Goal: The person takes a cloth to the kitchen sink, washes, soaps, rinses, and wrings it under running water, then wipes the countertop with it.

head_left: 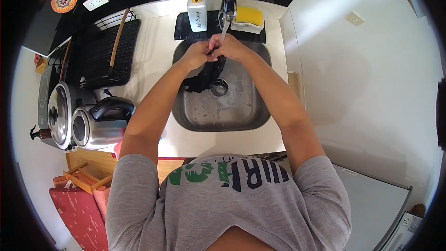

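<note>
A dark, wet-looking piece of cloth (204, 78) hangs from my two hands down into the steel sink (241, 122), its lower end lying left of the drain (219, 87). My left hand (197, 56) pinches the upper part of the cloth. Close beside it, my right hand (229, 48) is closed on the same cloth, fingers nearly touching those of the left. Water runs from the faucet (228, 8) just above my right hand. Parts of the fingers and the cloth between them are hidden.
Behind the sink stand a dish soap bottle (197, 14) and a yellow sponge (249, 16) in a white holder (247, 27). A black dish rack (100, 58), an electric kettle (100, 123) and a lidded pot (59, 114) are on the left. A wall (357, 74) borders the right side.
</note>
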### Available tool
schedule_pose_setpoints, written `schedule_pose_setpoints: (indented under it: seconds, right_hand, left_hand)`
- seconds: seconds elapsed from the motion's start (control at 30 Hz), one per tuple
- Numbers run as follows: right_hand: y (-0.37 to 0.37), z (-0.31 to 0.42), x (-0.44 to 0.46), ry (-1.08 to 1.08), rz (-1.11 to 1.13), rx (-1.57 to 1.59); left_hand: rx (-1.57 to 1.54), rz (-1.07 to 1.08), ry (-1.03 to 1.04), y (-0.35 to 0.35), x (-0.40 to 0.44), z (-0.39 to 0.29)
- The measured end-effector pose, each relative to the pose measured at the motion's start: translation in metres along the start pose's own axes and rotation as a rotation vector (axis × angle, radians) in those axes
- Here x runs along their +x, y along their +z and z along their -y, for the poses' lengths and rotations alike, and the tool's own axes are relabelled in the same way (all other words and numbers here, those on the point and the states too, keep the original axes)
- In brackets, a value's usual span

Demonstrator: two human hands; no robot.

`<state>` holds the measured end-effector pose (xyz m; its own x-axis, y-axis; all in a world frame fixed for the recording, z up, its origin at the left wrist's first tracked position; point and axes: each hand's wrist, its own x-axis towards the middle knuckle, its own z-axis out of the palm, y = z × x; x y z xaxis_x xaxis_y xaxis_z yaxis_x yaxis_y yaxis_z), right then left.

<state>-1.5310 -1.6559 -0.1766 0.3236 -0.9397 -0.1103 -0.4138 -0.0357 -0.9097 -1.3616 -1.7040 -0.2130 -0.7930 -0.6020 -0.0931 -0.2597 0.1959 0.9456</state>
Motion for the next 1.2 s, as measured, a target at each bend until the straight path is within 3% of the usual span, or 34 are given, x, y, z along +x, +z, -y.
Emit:
schedule_pose_setpoints:
  seconds: [0.07,0.17,0.27,0.4,0.47,0.5,0.6,0.67,0.7,0.73,0.77,0.8,0.87,0.93,1.0,1.03,1.1,1.17,1.2]
  right_hand:
    - [-0.004,0.020,-0.016,0.011,-0.150,0.264]
    - [-0.006,0.014,-0.021,0.000,-0.153,0.447]
    - [-0.008,-0.010,-0.025,0.168,-0.102,0.327]
    - [-0.001,-0.041,-0.036,0.219,-0.069,0.240]
    - [0.007,-0.037,-0.044,0.391,-0.310,0.468]
    - [0.006,-0.030,-0.044,0.392,-0.307,0.468]
    - [-0.007,0.011,-0.045,0.241,-0.254,0.624]
    - [-0.015,0.046,-0.047,0.251,-0.099,0.331]
    - [-0.015,0.041,-0.042,0.253,-0.103,0.330]
    - [-0.017,0.033,-0.035,0.191,-0.067,0.245]
    - [-0.019,0.026,-0.027,0.130,-0.030,0.159]
    - [-0.022,0.026,-0.022,-0.037,0.006,-0.097]
    - [-0.019,0.028,-0.024,-0.046,-0.065,-0.123]
    - [-0.025,0.047,-0.030,-0.058,-0.135,-0.188]
    - [-0.029,0.042,-0.027,-0.051,-0.194,-0.117]
    - [-0.032,0.039,-0.027,-0.046,-0.251,-0.047]
    - [-0.038,0.060,-0.038,-0.048,-0.322,0.009]
    - [-0.049,0.070,-0.044,-0.129,-0.525,0.276]
    - [-0.060,0.077,-0.050,-0.119,-0.469,0.319]
  left_hand:
    - [0.033,-0.066,0.010,-0.003,-0.011,-0.033]
    - [0.137,-0.166,0.044,-0.009,-0.028,-0.074]
    - [0.044,-0.289,0.061,-0.014,-0.035,-0.088]
    - [-0.190,-0.337,0.152,-0.022,-0.045,-0.105]
    - [-0.150,-0.324,0.096,-0.025,-0.054,-0.113]
    - [-0.112,-0.308,0.039,-0.026,-0.057,-0.114]
    - [-0.125,-0.254,-0.111,-0.021,-0.056,-0.088]
    - [0.011,-0.176,-0.184,-0.013,-0.051,-0.065]
    - [0.148,-0.101,-0.256,-0.009,-0.045,-0.050]
    - [0.444,-0.144,-0.189,-0.005,-0.036,-0.037]
    - [0.442,-0.140,-0.188,-0.003,-0.034,-0.043]
    - [0.253,-0.142,-0.110,-0.001,-0.031,-0.054]
    - [-0.205,-0.085,0.037,0.002,-0.019,-0.049]
    - [-0.203,-0.086,0.042,0.004,-0.012,-0.037]
    - [-0.120,-0.143,0.302,0.009,-0.012,-0.039]
    - [-0.124,-0.138,0.305,0.010,-0.015,-0.040]
    - [0.107,-0.069,-0.057,0.008,-0.029,-0.049]
    - [0.202,-0.101,-0.080,0.017,-0.036,-0.020]
    - [0.301,-0.138,-0.107,0.022,-0.038,0.000]
